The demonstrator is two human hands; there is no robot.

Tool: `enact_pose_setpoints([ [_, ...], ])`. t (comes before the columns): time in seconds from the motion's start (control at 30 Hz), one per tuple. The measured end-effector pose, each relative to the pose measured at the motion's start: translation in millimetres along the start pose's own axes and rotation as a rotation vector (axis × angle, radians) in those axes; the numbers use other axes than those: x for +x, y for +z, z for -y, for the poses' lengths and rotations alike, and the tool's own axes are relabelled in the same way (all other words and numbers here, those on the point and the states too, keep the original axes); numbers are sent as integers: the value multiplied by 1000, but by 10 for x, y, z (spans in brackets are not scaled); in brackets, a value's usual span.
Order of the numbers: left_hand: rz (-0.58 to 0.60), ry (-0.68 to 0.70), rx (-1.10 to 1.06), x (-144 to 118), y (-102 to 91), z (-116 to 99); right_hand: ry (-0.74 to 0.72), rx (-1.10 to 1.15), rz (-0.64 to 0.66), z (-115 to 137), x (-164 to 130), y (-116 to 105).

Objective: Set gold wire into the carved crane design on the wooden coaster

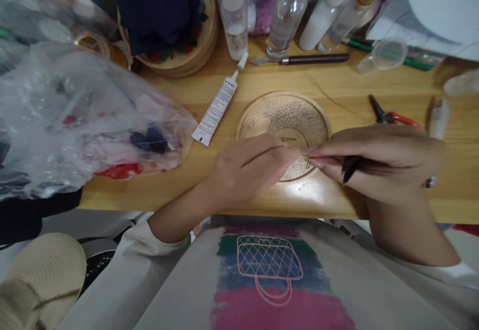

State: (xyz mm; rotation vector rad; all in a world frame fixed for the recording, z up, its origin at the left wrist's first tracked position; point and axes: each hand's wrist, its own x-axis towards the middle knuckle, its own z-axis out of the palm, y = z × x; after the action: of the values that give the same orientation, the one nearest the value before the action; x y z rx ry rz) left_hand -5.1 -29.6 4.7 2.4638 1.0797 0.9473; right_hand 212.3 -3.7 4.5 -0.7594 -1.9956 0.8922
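My left hand (254, 167) is closed, thumb and fingertips pinched over the near part of a round wooden plate (256, 115) with line-drawn feathers. What it pinches is too small to make out. Close by on the right, the fingertips of my right hand (385, 163) are also pinched together, nearly meeting the left ones. A dark, pointed tool (352, 166) is tucked within the right hand's fingers, most of it hidden. Behind the right hand lie small pliers or cutters (385, 115) with red handles. A thin wire or thread (329, 94) trails over the table beyond the plate.
A white glue tube (217, 110) lies left of the plate. A dark-handled palette knife (314, 59) lies behind it, before several bottles (288, 15). Plastic bags (93, 105) cover the left side, near a round wooden box (202, 45) holding dark cloth. A clear cup (389, 53) lies back right.
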Motion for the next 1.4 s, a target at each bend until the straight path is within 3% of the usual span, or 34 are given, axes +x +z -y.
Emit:
enact_pose_setpoints([
  [0.9,5,-2,-53,27,13,0,56,-108,-23,57,-38,-12],
  [1.17,-6,-71,-39,14,13,-9,93,-78,-34,45,-47,23],
  [1.27,14,-103,-18,0,35,55,189,-14,-35,-4,-44,20],
  [1.4,113,-147,61,-14,113,226,475,-30,-118,-92,-15,-5],
])
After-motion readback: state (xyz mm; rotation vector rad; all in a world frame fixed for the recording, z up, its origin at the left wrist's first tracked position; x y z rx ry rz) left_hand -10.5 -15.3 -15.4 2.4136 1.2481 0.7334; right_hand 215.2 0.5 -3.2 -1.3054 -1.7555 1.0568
